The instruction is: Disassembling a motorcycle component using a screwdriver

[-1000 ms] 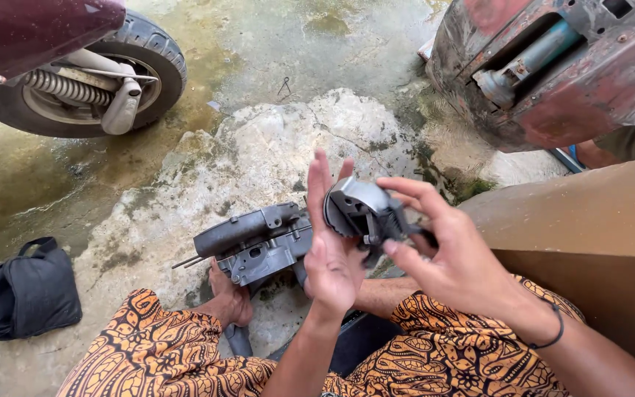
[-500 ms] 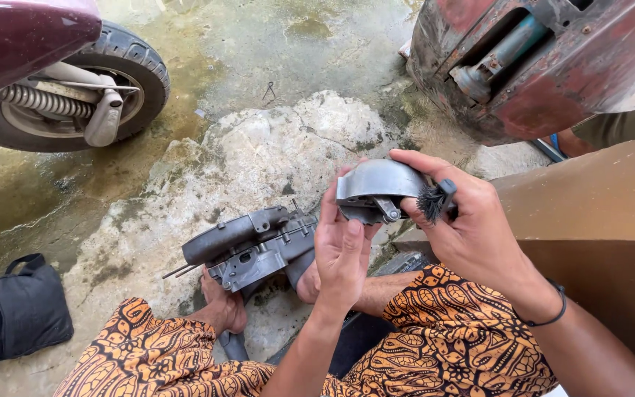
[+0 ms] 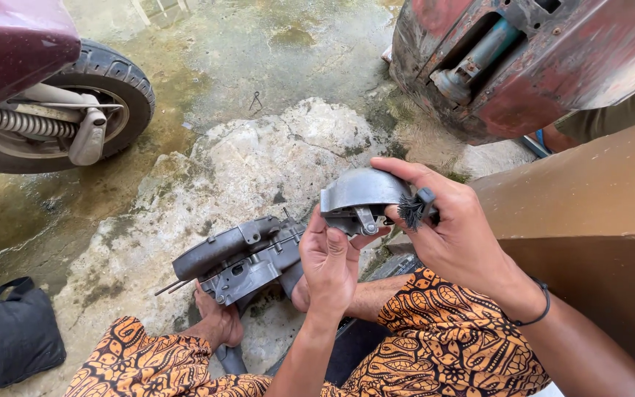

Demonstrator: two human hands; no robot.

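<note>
Two hands were on one small part, just right of the middle of the frame: a curved grey metal shoe [image 3: 358,197] with a bracket under it, held up off the ground. Our left hand [image 3: 330,263] came up from below with its fingers closed on the lower edge of that shoe, thumb on the near side. Our right hand [image 3: 456,229] was wrapped over the right end of it, and a small black brush [image 3: 414,209] was pinched in those same fingers, bristles right against the metal. So both grips were shut, left on the shoe, right on the brush and touching the shoe. Just left of the hands and lower down, a bigger grey engine casing [image 3: 238,259] rested by our bare foot [image 3: 218,323], on the pale rough concrete [image 3: 251,162]. Our patterned orange and black trousers [image 3: 442,345] filled the bottom of the frame. In the upper left we saw a scooter wheel [image 3: 60,110] with its spring beside it, and in the upper right a rusty red scooter body [image 3: 553,59]. A black bag [image 3: 9,342] sat in the lower left corner, well apart from everything, and a brown board [image 3: 589,213] ran down the right side.
</note>
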